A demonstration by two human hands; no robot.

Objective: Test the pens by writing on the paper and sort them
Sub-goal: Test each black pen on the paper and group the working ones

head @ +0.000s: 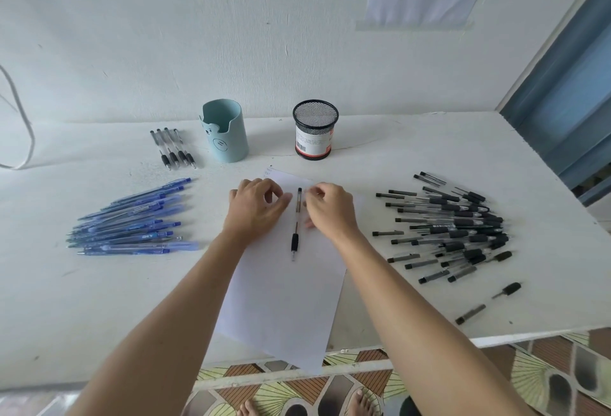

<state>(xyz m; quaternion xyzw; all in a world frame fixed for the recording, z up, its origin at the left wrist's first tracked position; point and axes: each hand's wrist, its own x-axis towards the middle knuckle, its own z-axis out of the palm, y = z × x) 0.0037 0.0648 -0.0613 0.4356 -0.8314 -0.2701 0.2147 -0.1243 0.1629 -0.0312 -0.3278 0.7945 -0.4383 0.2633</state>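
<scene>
A white sheet of paper (284, 300) lies in the middle of the white table, with small writing at its far corner. On it lies one black pen (296, 223), clear-barrelled, tip towards me. My left hand (256, 209) rests on the paper just left of the pen with loosely curled fingers, thumb tip close to the barrel. My right hand (330, 209) hovers just right of the pen's upper end, fingers curled and slightly blurred. Neither hand holds anything I can see.
Several blue pens (132, 223) lie fanned at the left and a heap of black pens (456, 230) at the right. Several black pens (173, 149) sit beside a pale blue cup (226, 133). A black mesh holder (314, 131) stands behind the paper. Two loose pen parts (486, 303) lie near the front right edge.
</scene>
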